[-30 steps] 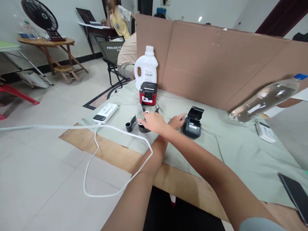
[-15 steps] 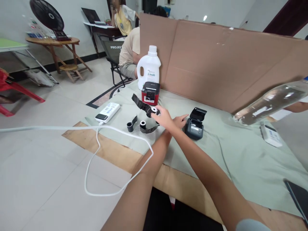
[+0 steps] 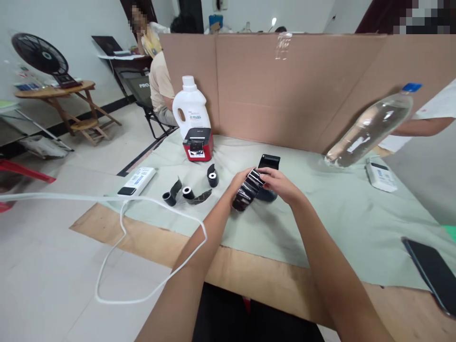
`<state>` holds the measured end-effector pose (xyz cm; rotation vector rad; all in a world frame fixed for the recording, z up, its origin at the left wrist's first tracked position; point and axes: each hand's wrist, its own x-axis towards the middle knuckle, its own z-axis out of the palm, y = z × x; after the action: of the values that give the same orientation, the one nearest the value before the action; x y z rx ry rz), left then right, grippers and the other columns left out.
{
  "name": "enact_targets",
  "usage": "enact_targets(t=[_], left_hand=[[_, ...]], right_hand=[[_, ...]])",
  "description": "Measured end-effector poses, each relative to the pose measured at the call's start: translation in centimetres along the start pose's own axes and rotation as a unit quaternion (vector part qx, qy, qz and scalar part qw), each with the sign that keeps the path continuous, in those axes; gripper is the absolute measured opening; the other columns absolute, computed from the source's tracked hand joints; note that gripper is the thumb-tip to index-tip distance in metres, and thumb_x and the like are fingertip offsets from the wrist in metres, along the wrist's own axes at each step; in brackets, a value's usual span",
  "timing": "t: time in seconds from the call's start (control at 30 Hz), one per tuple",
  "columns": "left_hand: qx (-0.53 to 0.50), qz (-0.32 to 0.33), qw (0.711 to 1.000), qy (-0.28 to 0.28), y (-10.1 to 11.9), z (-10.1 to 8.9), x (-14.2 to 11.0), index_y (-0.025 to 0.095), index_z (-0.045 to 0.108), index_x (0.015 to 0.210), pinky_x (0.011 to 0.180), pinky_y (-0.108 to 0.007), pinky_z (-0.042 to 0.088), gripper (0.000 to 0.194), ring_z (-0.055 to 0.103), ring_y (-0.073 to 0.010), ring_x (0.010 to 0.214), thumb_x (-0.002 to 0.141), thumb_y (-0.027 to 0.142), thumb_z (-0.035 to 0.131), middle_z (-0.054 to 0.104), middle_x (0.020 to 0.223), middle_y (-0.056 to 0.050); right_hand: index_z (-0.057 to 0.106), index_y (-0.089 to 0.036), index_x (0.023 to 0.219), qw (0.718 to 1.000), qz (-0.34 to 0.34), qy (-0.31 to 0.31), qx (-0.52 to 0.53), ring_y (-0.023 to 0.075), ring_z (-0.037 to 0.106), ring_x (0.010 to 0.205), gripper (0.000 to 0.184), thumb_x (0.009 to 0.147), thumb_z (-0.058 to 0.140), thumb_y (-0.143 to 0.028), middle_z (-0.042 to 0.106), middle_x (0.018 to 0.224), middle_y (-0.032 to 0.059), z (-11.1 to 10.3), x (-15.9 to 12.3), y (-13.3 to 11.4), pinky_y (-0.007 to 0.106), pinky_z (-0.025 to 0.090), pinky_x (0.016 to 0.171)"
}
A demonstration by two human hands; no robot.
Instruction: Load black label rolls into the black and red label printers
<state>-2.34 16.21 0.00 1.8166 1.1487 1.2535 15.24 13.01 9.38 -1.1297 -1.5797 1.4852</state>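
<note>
A glossy black label strip (image 3: 245,192) with pale cross-lines hangs slanted between my two hands. My left hand (image 3: 238,183) is closed round its upper left side, most fingers hidden behind it. At the strip's upper right end, the fingers of my right hand (image 3: 280,183) pinch it. Just behind the hands stands a small black label printer (image 3: 267,195), its lid (image 3: 270,162) raised; the right hand and strip cover much of its body. To the left lie black label rolls with loose tails: one roll (image 3: 213,178), a second roll (image 3: 188,192) and a third roll (image 3: 168,198).
A red and black printer (image 3: 198,145) stands before a white jug (image 3: 190,107). A cardboard panel (image 3: 270,95) borders the back, with a water bottle (image 3: 374,126) leaning there. A power bank (image 3: 137,181) trails a white cable (image 3: 123,228). A phone (image 3: 432,275) lies front right. People sit beyond.
My right hand has come from the rolls on the left to the black printer, uncrossing my arms. Both hands now hold the label strip in front of it. The view has shifted right.
</note>
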Motion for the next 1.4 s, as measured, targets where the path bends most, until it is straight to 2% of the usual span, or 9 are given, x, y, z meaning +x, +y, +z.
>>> enact_targets(t=[0.1, 0.2, 0.37, 0.57, 0.73, 0.9, 1.17, 1.4], left_hand=[[0.006, -0.038, 0.999, -0.024, -0.5, 0.1, 0.4, 0.013, 0.066, 0.137, 0.086, -0.030, 0.054, 0.043, 0.067, -0.0175, 0.086, 0.096, 0.019, 0.056, 0.075, 0.095, -0.005], [0.044, -0.049, 0.997, -0.032, -0.9, 0.2, 0.5, 0.017, 0.063, 0.142, 0.075, -0.026, 0.051, 0.050, 0.058, -0.0138, 0.071, 0.093, 0.017, 0.053, 0.068, 0.079, 0.001], [0.066, -0.033, 0.997, -0.031, -1.3, 0.4, 0.4, 0.018, 0.062, 0.144, 0.071, -0.023, 0.047, 0.054, 0.053, -0.0121, 0.067, 0.091, 0.016, 0.051, 0.064, 0.078, 0.002], [0.080, -0.011, 0.996, -0.037, -1.3, 0.4, 0.1, 0.021, 0.060, 0.146, 0.071, -0.023, 0.047, 0.054, 0.054, -0.0117, 0.068, 0.092, 0.018, 0.053, 0.064, 0.082, 0.002], [0.089, -0.007, 0.995, -0.036, -0.9, 0.4, -0.2, 0.019, 0.060, 0.146, 0.070, -0.023, 0.046, 0.055, 0.053, -0.0116, 0.067, 0.091, 0.017, 0.052, 0.063, 0.080, 0.001], [0.074, 0.000, 0.996, -0.040, -0.9, 0.3, -0.3, 0.020, 0.060, 0.146, 0.069, -0.023, 0.044, 0.055, 0.051, -0.0110, 0.067, 0.091, 0.017, 0.051, 0.061, 0.080, 0.002], [0.084, -0.002, 0.996, -0.041, -0.9, 0.3, -0.3, 0.019, 0.060, 0.146, 0.070, -0.022, 0.045, 0.057, 0.052, -0.0110, 0.068, 0.090, 0.017, 0.050, 0.061, 0.080, 0.002], [0.093, 0.000, 0.995, -0.040, -0.8, 0.2, -0.4, 0.020, 0.060, 0.146, 0.072, -0.022, 0.047, 0.057, 0.053, -0.0118, 0.069, 0.090, 0.018, 0.050, 0.063, 0.083, 0.001]], right_hand=[[0.075, -0.018, 0.103, 0.995, -0.024, 0.009, -0.100, 0.0164, 0.060, 0.075, 0.024, 0.086, 0.065, -0.031, 0.072, 0.089, 0.0046, -2.3, 0.3, 0.0, 0.031, 0.051, 0.074], [0.077, -0.017, 0.102, 0.988, -0.044, 0.036, -0.141, 0.0196, 0.066, 0.083, 0.023, 0.089, 0.061, -0.027, 0.076, 0.095, 0.0071, -3.9, 0.8, 0.3, 0.035, 0.054, 0.083], [0.079, -0.018, 0.106, 0.974, -0.063, 0.063, -0.208, 0.0242, 0.071, 0.096, 0.027, 0.092, 0.057, -0.024, 0.079, 0.107, 0.0086, -5.1, 1.7, 1.6, 0.038, 0.054, 0.092], [0.079, -0.017, 0.112, 0.940, -0.084, 0.103, -0.314, 0.0266, 0.070, 0.112, 0.030, 0.095, 0.054, -0.017, 0.077, 0.119, 0.0119, -5.0, 2.6, 2.9, 0.038, 0.050, 0.102], [0.078, -0.018, 0.114, 0.929, -0.104, 0.103, -0.341, 0.0244, 0.070, 0.109, 0.033, 0.098, 0.050, -0.016, 0.078, 0.116, 0.0101, -4.5, 3.0, 3.7, 0.035, 0.050, 0.100], [0.077, -0.018, 0.113, 0.909, -0.115, 0.112, -0.383, 0.0277, 0.065, 0.108, 0.033, 0.101, 0.046, -0.019, 0.077, 0.116, 0.0119, -4.3, 3.3, 4.6, 0.041, 0.046, 0.102], [0.076, -0.020, 0.102, 0.905, -0.124, 0.148, -0.378, 0.0311, 0.056, 0.104, 0.026, 0.097, 0.051, -0.018, 0.073, 0.103, 0.0127, -3.5, 4.0, 6.8, 0.051, 0.040, 0.107], [0.075, -0.020, 0.103, 0.913, -0.111, 0.171, -0.353, 0.0328, 0.052, 0.110, 0.023, 0.096, 0.054, -0.018, 0.071, 0.105, 0.0131, -3.3, 3.9, 6.8, 0.049, 0.042, 0.104]])
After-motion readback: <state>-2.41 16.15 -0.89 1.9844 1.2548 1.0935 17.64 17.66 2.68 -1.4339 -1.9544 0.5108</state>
